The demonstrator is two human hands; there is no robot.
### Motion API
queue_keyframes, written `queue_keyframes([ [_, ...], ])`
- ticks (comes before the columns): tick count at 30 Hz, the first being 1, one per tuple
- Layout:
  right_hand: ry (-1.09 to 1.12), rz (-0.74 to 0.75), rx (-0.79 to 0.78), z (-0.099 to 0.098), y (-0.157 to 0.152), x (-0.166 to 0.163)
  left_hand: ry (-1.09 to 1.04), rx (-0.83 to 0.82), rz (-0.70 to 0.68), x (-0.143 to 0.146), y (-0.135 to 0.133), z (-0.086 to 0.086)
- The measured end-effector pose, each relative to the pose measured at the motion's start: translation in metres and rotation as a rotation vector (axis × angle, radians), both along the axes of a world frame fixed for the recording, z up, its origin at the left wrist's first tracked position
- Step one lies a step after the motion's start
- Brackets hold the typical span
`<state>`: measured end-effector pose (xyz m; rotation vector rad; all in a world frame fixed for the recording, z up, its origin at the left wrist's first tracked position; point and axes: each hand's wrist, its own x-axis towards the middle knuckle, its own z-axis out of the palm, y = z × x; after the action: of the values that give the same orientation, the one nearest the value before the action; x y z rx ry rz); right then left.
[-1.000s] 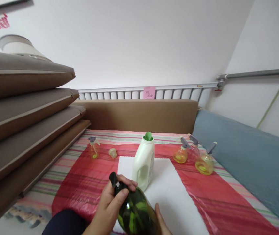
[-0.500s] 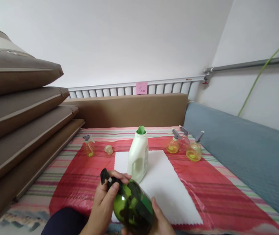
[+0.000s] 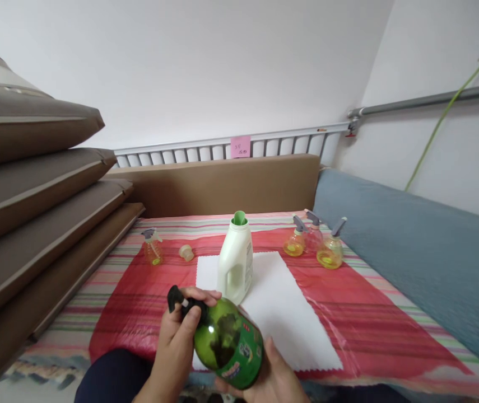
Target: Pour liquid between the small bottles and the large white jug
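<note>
A round green bottle (image 3: 227,342) with a black pump top lies tilted in both my hands, low in the middle of the view. My left hand (image 3: 176,341) is closed round the black pump head and neck. Under the bottle's base, my right hand (image 3: 273,379) cups it from below. Just beyond stands a white jug (image 3: 235,264) with an open green spout, upright on a white cloth (image 3: 281,308).
A red plastic sheet (image 3: 348,330) covers the striped mat. A small spray bottle (image 3: 153,247) and a loose cap (image 3: 186,253) stand back left; three small yellow spray bottles (image 3: 315,243) back right. Brown cushions (image 3: 33,190) are stacked left, a blue cushion (image 3: 411,252) right.
The green bottle has turned in my hands so its label end faces me. The view has tilted down slightly. Both hands have kept their hold.
</note>
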<state>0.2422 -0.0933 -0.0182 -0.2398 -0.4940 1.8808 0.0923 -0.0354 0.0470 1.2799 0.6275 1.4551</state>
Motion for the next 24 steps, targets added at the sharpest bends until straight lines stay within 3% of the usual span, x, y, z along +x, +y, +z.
queue_keyframes([
  [2,-0.052,0.056,-0.026,0.001,-0.002,-0.001,0.032,0.005,0.006,0.001,-0.001,-0.001],
  [6,-0.032,-0.196,-0.014,0.003,-0.003,-0.002,-0.024,-0.008,0.013,0.002,-0.001,-0.001],
  [9,-0.025,0.003,-0.086,0.001,-0.002,-0.002,-0.017,-0.010,-0.002,0.002,-0.002,-0.002],
  [11,-0.058,0.029,-0.078,0.000,-0.002,-0.001,-0.014,-0.036,-0.003,0.003,-0.002,-0.002],
  [14,-0.083,-0.232,-0.027,0.000,-0.006,-0.002,-0.088,-0.092,0.033,0.004,-0.002,0.002],
  [16,-0.097,-0.316,-0.038,0.000,-0.007,-0.003,-0.160,-0.137,0.099,0.005,-0.001,0.006],
  [19,-0.102,-0.304,-0.045,-0.003,-0.007,-0.003,-0.223,-0.202,0.185,0.006,0.001,0.014],
  [24,-0.083,-0.236,-0.075,-0.012,-0.002,-0.001,-0.279,-0.236,0.178,0.003,0.005,0.022],
])
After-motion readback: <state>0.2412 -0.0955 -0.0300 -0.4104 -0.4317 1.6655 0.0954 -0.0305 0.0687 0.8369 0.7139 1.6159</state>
